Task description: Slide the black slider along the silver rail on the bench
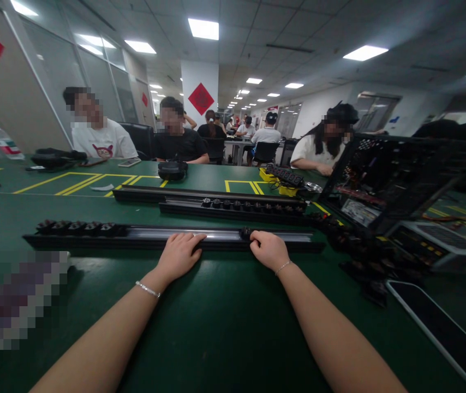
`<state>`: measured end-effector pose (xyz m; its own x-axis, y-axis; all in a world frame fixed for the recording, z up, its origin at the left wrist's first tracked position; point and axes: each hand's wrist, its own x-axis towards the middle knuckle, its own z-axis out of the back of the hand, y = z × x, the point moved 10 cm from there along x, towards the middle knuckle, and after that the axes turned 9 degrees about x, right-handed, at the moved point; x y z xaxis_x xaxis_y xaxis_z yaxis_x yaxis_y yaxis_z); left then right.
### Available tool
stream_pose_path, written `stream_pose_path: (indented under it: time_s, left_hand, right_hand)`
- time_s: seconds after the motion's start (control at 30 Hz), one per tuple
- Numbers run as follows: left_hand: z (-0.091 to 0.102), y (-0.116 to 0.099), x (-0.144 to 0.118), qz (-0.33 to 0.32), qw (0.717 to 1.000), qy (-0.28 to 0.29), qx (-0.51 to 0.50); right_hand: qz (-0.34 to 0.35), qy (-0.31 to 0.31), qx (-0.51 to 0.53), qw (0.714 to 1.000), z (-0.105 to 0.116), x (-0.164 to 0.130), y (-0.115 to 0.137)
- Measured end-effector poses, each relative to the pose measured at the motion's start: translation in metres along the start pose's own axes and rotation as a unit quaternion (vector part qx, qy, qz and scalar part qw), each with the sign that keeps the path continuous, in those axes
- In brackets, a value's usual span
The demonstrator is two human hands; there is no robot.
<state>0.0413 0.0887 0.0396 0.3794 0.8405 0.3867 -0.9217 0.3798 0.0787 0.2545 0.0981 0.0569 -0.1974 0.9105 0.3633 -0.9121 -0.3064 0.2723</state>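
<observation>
A long black rail [216, 234] with a pale, shiny inner channel lies across the green table in front of me. My left hand [179, 255] grips its near edge around the middle, fingers bent over the top and thumb on the near side. Farther right, my right hand [270, 251] is closed with its fingertips on a small black block [245, 233] sitting in the channel; the fingers partly hide it. Several similar black blocks [76, 227] stand in a row at the rail's left end.
Behind lie another black rail [143, 194] and a shorter one with a row of blocks [233, 206]. At right are a pile of black parts [364, 245], an open computer case [384, 180] and a phone-like slab [437, 327]. People [102, 136] sit across the table.
</observation>
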Motion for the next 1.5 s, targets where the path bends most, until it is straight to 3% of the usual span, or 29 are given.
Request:
stream_pose_path:
  time_s: [0.87,1.07,1.23,1.5]
  left_hand:
    - [-0.002,0.001,0.000,0.001,1.000,0.004,0.007]
    - [-0.002,0.001,0.001,0.002,1.000,0.004,0.007]
    - [-0.003,0.000,0.000,0.003,1.000,0.000,0.009]
    - [-0.002,0.001,0.000,0.008,1.000,-0.003,0.005]
  right_hand:
    - [-0.041,-0.012,0.015,0.999,0.011,-0.002,-0.023]
    - [-0.033,-0.084,0.073,0.993,0.018,-0.002,-0.028]
    - [-0.092,-0.150,0.077,0.981,0.022,-0.002,-0.038]
    - [-0.160,-0.077,0.046,0.983,0.006,0.002,-0.037]
